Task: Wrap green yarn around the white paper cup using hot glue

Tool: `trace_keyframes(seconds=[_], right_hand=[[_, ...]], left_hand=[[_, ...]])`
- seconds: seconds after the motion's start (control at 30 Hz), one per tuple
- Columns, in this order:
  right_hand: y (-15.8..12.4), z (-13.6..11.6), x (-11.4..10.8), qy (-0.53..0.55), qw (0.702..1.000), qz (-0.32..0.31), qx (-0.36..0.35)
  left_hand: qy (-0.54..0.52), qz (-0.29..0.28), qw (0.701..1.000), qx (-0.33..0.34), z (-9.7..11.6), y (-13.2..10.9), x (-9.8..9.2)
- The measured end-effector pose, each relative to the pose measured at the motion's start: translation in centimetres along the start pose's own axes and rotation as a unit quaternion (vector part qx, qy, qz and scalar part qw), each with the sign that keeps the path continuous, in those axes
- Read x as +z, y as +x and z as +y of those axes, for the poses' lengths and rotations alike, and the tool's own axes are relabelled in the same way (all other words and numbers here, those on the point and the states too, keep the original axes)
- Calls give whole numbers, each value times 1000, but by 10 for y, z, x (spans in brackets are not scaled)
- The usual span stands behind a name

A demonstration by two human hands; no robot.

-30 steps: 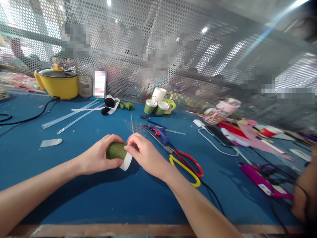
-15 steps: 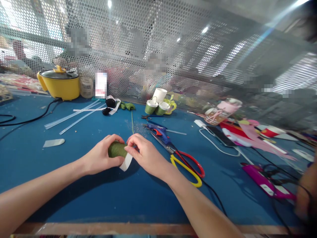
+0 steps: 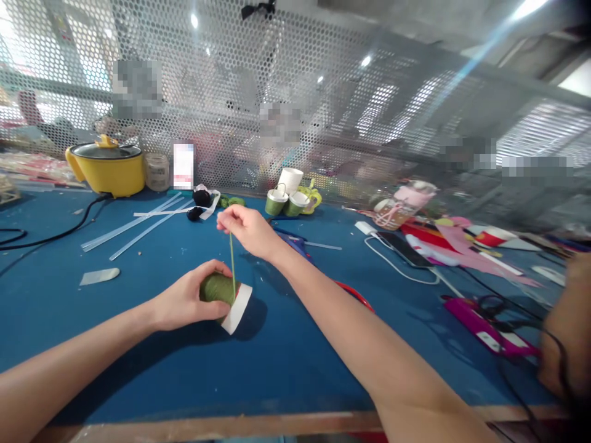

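Note:
My left hand (image 3: 187, 295) is wrapped round a paper cup (image 3: 239, 312) lying on its side, its white rim facing right. Green yarn (image 3: 217, 288) covers most of the cup's wall. From the cup a single green strand (image 3: 233, 261) runs up, taut, to my right hand (image 3: 244, 227), whose fingers pinch it above and slightly right of the cup. Behind that hand lies a bundle of green yarn (image 3: 231, 201). Under my right forearm are scissors with a red handle (image 3: 354, 294) and a blue glue gun (image 3: 295, 243), both partly hidden.
Green-wrapped cups (image 3: 276, 202) stand at the back by a perforated screen. Left are a yellow pot (image 3: 115, 172), a glass jar (image 3: 157, 172), clear sticks (image 3: 145, 234) and black yarn balls (image 3: 202, 197). Right are a phone (image 3: 404, 249) and a purple power strip (image 3: 489, 326); another person's arm (image 3: 561, 326) is beside it.
My right hand has moved up and away from the cup, drawing the green strand taut. More of the white rim shows. The right forearm now covers much of the scissors and glue gun.

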State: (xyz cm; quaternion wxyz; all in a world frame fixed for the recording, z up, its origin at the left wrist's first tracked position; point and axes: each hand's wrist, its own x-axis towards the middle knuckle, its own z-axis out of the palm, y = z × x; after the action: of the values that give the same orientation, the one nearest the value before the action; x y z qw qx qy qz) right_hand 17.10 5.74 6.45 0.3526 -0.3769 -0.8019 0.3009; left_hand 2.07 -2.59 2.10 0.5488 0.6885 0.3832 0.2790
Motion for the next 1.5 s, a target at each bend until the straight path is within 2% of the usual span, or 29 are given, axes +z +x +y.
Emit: trace_keyframes(seconds=[0.07,0.2,0.27,0.4,0.5,0.6,0.73,0.8,0.9,1.0,1.07,1.13,1.17,1.27,1.43,1.5], right_hand=[[19,-4,7,4,1000,19,-17],[36,-7,17,-105,990,-82,42],[34,-2,11,-163,979,-91,86],[15,18,-34,-243,956,9,165],[-10,34,-74,-313,916,66,243],[-39,50,-96,-355,876,52,322],[-64,72,-91,-342,858,-7,382],[-67,79,-85,-331,859,-2,389],[-67,81,-80,-315,866,49,385],[-69,67,-81,-285,884,107,355],[-73,50,-82,-248,907,118,320],[-79,30,-80,-194,933,99,285],[-81,21,-78,-123,950,91,271],[-90,-4,-69,-16,963,87,253],[-102,-30,-52,2,973,40,226],[-106,-34,-47,-23,974,22,223]], left_hand=[[-54,-35,998,-7,0,0,-1],[-123,-88,988,-5,-1,-2,-4],[-131,-88,987,11,-2,-2,-6],[-128,-44,989,59,-7,-2,-9],[-116,-17,990,82,-10,-1,-10],[-98,4,991,92,-12,-1,-10],[-69,35,991,110,-14,0,-10],[-45,49,991,115,-14,1,-9],[-4,69,990,122,-14,0,-8],[29,89,987,130,-11,0,-8],[47,105,985,132,-9,0,-9],[61,119,983,128,-8,1,-9],[64,125,982,123,-7,1,-10],[57,144,981,113,-7,3,-11],[52,175,975,123,-11,6,-13],[63,185,972,129,-13,8,-15]])
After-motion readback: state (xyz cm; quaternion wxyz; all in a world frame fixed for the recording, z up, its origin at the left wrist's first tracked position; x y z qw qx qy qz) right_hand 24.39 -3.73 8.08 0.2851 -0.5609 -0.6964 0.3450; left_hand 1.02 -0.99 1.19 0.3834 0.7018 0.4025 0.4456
